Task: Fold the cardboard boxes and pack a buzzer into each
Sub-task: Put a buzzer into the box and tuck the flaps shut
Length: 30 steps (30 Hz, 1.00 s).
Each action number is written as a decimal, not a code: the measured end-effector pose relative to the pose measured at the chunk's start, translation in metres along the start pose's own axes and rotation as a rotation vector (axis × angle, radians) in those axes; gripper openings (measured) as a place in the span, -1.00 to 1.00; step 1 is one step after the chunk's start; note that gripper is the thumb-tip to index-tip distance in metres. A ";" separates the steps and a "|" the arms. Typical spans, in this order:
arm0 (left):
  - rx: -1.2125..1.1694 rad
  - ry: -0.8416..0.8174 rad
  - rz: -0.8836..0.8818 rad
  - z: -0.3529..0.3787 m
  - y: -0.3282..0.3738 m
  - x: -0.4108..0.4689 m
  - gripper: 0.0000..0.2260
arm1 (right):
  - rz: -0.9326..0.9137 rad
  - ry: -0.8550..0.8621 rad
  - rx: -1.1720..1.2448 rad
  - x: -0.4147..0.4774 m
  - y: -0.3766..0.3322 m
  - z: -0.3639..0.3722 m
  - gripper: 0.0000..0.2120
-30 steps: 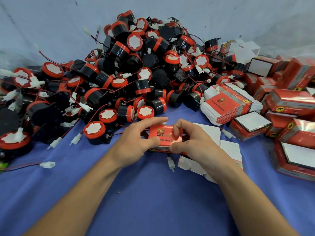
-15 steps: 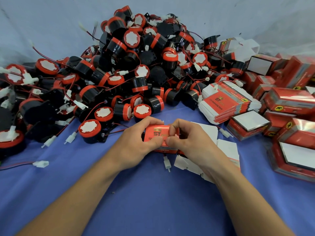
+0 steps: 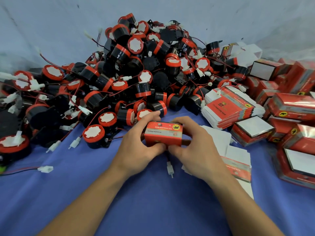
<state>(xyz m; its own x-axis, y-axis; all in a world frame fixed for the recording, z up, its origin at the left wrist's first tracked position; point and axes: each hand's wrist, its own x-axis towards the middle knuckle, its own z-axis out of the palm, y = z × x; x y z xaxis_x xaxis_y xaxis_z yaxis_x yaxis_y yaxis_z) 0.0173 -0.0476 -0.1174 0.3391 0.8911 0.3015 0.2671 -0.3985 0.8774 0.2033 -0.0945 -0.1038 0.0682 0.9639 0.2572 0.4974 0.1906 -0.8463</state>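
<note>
Buzzers [image 3: 136,74] lie heaped at the left. Nearer us, our left hand [image 3: 134,149] curls round the left end of the red box [image 3: 163,135], held over the blue cloth [image 3: 102,193], and our right hand [image 3: 194,147] grips its right end, thumbs pressing at the lower front edge. We judge the white connector [image 3: 170,168] dangling beneath should be tucked inside before we close the flap, squeezing lightly without crushing the card.

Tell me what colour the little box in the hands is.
The box is red with a yellow badge and small writing; the head view shows it best.
</note>
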 end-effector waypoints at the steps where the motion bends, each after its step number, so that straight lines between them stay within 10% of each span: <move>1: -0.036 -0.024 -0.018 -0.001 0.000 0.002 -0.35 | 0.007 0.007 0.068 0.000 -0.001 0.000 -0.47; 17: -0.141 -0.072 0.045 -0.006 0.014 0.009 -0.46 | 0.036 -0.009 0.239 0.001 -0.010 -0.010 -0.57; 24: -0.189 -0.219 -0.076 0.030 0.043 0.026 -0.72 | 0.387 -0.035 0.446 -0.016 -0.020 -0.057 -0.62; 30: -0.278 -0.398 -0.095 0.074 0.072 0.054 -0.54 | 0.588 -0.077 0.248 -0.014 -0.030 -0.135 -0.71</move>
<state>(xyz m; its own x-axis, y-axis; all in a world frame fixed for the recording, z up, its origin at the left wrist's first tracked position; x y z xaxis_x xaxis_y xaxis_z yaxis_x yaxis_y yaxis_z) 0.1215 -0.0441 -0.0654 0.6574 0.7473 0.0968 0.0810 -0.1977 0.9769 0.3037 -0.1387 -0.0189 0.2014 0.9295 -0.3090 0.1803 -0.3453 -0.9210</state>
